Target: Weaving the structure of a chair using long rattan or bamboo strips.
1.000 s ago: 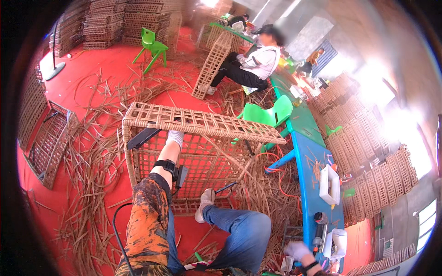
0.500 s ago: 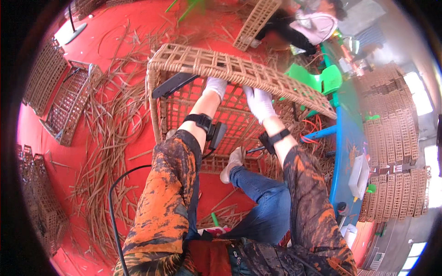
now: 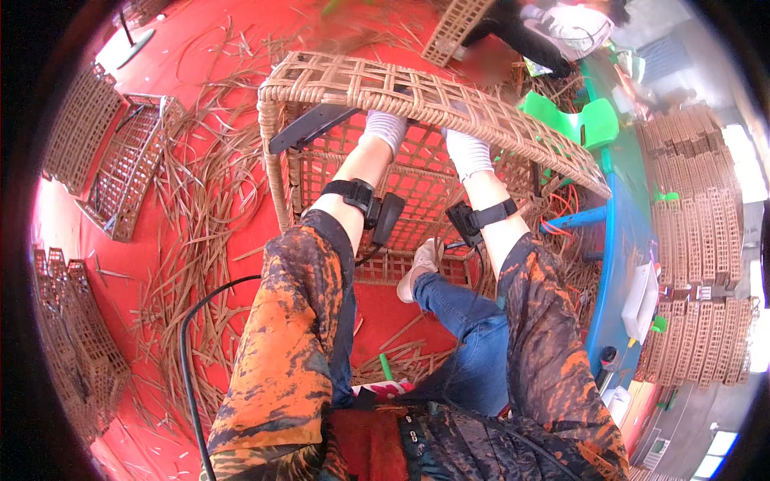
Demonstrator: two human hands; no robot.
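A woven rattan basket frame (image 3: 361,94) with an open lattice stands before me, its near top edge slanting down to the right. Both my hands wear pale gloves and reach inside it beneath that edge. My left hand (image 3: 387,128) is near a dark flat bracket (image 3: 314,127) fixed inside the frame. To the right, my right hand (image 3: 468,151) lies close under the woven edge. The fingers of both hands are hidden by the weave, so their grip does not show. One of my shoes (image 3: 423,264) is by the basket's lower lattice.
Loose cane strips (image 3: 200,216) litter the red floor. More woven panels (image 3: 128,168) are at the left. A blue table (image 3: 603,264) bearing a white tray (image 3: 639,301) runs along the right, with a green chair (image 3: 573,124) beyond. Stacked woven pieces (image 3: 694,240) and another person (image 3: 565,32) are farther off.
The basket's upper edge has risen slightly at the left and shifts right in view. My right hand has gone further under the edge, and its fingers no longer show.
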